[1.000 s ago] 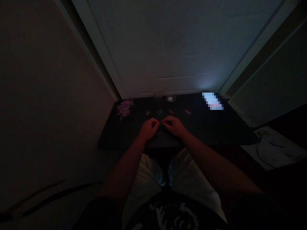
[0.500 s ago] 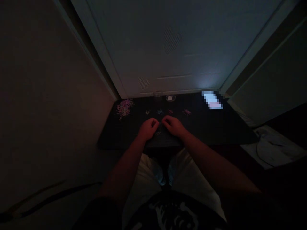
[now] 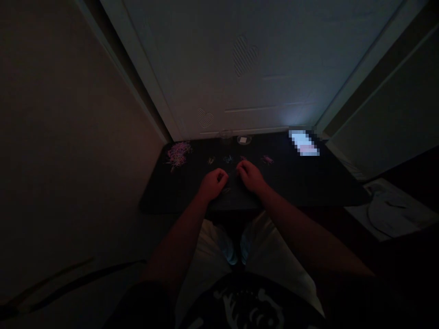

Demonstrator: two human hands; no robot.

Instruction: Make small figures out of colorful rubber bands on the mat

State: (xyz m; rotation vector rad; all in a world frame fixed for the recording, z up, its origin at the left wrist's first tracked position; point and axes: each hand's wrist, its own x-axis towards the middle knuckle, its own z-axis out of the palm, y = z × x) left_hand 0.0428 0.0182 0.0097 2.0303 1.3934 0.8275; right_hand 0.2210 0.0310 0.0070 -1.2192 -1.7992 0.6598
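Over the front middle of the dark table [image 3: 308, 187], my left hand [image 3: 213, 183] is closed in a pinch. My right hand [image 3: 251, 177], a little farther forward, is pinched too. A faint thin line seems to run across the gap between their fingertips; the dark hides what it is. Just ahead lie small heaps of thin coloured pieces: a yellowish heap [image 3: 211, 160], a bluish heap [image 3: 228, 159], a reddish heap [image 3: 243, 158] partly behind my right fingers, and a pink heap [image 3: 267, 159]. A few pale pieces [image 3: 225, 190] rest beside my left wrist.
A large pile of thin multicoloured pieces [image 3: 178, 154] occupies the table's back left. At the back stand a clear cup [image 3: 226, 135] and a round clear dish [image 3: 244, 140] with a white square. A glowing, blurred-out screen [image 3: 303, 143] lies back right. A white panel [image 3: 206, 68] rises behind.
My right hand has shifted slightly right and forward, widening the gap between my hands. The line between them looks fainter. My left hand has barely moved.
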